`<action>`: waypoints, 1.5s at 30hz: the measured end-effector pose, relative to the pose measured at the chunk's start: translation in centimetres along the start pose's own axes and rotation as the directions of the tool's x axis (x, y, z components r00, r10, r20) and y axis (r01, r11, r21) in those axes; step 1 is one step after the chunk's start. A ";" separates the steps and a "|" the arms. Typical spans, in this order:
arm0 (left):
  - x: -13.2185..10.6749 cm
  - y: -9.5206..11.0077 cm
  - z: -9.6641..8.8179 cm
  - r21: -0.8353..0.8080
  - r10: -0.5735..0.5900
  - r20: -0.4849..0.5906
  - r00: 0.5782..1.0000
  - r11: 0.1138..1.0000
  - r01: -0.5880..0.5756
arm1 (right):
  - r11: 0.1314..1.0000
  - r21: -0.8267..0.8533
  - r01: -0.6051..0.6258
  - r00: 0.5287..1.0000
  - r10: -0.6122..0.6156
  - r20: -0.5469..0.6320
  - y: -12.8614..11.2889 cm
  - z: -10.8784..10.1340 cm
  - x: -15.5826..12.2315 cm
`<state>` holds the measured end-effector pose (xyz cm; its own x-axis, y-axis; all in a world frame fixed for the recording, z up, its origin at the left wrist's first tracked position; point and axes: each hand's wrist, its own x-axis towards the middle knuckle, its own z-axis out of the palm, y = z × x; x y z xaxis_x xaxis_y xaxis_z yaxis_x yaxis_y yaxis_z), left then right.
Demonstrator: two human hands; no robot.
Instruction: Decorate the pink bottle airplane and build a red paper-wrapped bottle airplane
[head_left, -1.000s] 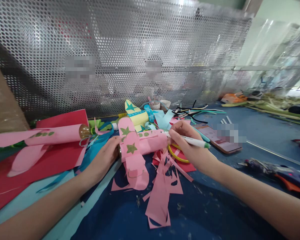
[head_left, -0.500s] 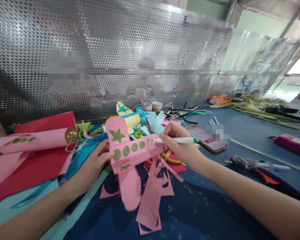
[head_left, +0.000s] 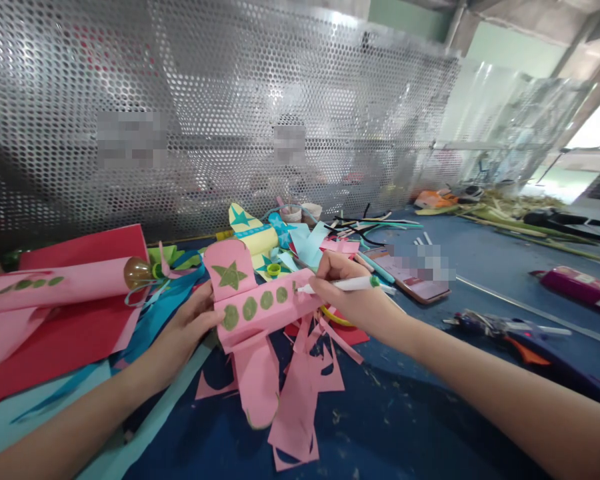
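Above table, pink paper plane gripped at 1 end by left hand. In right hand, white marker pinched, tip touched to plane's body. Bare table left open right of plane; pink scraps crowded beneath plane. Beyond plane, phone screen blurred, no writing readable.

Reaches forward with both bare arms, left from the lower left, right from the lower right. Curls the left hand in a grip, thumb on top; tips hidden, so maybe not closed tight. Bunches the right hand in a tight pinch, knuckles up, wrist straight.
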<state>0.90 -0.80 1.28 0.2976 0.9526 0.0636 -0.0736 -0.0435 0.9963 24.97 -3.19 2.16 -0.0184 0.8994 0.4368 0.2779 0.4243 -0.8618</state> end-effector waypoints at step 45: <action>-0.1 -0.1 0.0 -0.012 -0.004 -0.001 1.000 1.000 0.004 | 0.999 -0.029 -0.020 1.000 0.019 -0.021 -0.4 0.0 -0.3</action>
<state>0.91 -0.86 1.22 0.2968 0.9531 0.0593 -0.0838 -0.0358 0.9958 24.82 -3.60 2.42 0.0071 0.9048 0.4257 0.3057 0.4034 -0.8625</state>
